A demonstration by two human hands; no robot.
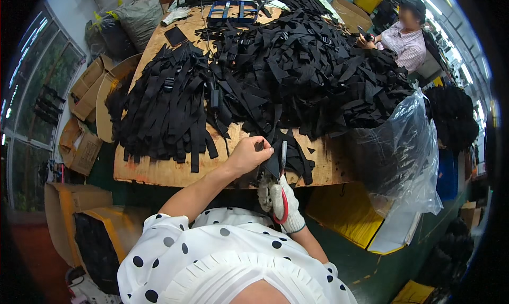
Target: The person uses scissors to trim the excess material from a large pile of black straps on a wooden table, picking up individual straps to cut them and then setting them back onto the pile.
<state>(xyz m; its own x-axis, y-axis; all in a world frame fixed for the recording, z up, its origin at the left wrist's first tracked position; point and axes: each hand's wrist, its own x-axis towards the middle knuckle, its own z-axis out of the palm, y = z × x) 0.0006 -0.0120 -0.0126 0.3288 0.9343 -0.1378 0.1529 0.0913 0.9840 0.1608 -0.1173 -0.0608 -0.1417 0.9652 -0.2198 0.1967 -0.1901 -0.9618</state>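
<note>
My bare left hand [250,154] pinches a black webbing piece [259,146] between thumb and fingers, over the table's front edge. Close to its right, my right hand [289,208] wears a white knit glove and grips scissors [284,160] with red handles. The blades point away from me, beside a dark triangular fabric piece [272,164] that hangs near both hands. Whether the blades touch the fabric I cannot tell. More cut black pieces [296,154] lie on the wood just beyond the scissors.
A big heap of black strap pieces [310,73] covers the wooden table [167,172]; black straps [167,117] lie at left. A clear plastic bag [413,145] hangs at the right corner. A person [405,41] works at the far right. Cardboard boxes [85,89] line the left.
</note>
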